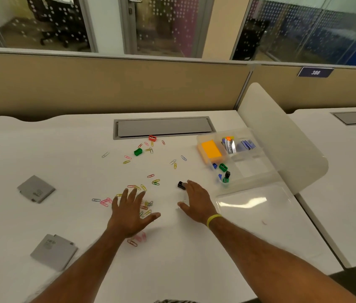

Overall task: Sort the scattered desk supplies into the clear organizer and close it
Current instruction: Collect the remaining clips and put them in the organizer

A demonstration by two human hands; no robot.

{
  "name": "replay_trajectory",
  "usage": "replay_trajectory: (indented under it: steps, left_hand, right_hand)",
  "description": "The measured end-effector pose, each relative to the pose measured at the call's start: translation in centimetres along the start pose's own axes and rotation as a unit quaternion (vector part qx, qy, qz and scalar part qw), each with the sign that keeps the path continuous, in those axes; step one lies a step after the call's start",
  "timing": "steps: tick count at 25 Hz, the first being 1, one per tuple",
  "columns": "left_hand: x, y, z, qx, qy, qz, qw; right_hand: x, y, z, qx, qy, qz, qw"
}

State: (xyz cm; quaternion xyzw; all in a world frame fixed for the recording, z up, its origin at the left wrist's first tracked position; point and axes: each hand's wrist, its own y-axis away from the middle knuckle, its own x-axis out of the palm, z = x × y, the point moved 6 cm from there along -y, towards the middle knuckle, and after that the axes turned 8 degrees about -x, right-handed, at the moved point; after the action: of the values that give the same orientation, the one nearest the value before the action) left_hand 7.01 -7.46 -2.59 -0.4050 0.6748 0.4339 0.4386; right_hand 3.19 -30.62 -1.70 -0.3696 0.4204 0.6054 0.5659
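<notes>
Under the spread fingers [132, 197] of the left hand [129, 217] lies the thickest cluster of paper clips [148, 204]; the flat, released palm looks poised to rake them together on the bench [63, 149]. The right hand [196, 203], its fingers also released and holding nothing, reaches toward a black sharpener [181, 185] at its fingertips. Beyond them to the right, the clear organizer [251, 167] stands open, its lid [251, 204] laid flat so items can drop in.

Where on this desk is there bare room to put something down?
Free: the far left desk between the cable hatch and grey pad; also between the forearms. Crowded: paper clips by the left hand.
</notes>
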Motion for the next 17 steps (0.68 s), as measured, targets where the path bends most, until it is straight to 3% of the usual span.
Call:
replay_trajectory:
  steps: [5, 13, 15, 17]
  left_hand:
    - [-1.0, -1.3, 0.7, 0.009, 0.020, -0.009, 1.000]
    - [-1.9, -3.0, 1.1, 0.016, 0.059, -0.025, 0.998]
    - [-2.5, -3.5, 0.8, 0.017, 0.105, -0.052, 0.993]
    - [-3.2, -4.2, 0.3, -0.001, 0.196, -0.067, 0.978]
  right_hand:
    - [-0.9, -3.4, 0.2, 0.016, 0.037, -0.029, 0.999]
    - [-0.7, -6.8, 0.5, 0.037, 0.033, 0.003, 0.999]
    - [-0.8, -7.2, 0.7, 0.066, -0.040, -0.009, 0.997]
    - [-0.8, -7.7, 1.7, 0.105, -0.241, -0.034, 0.964]
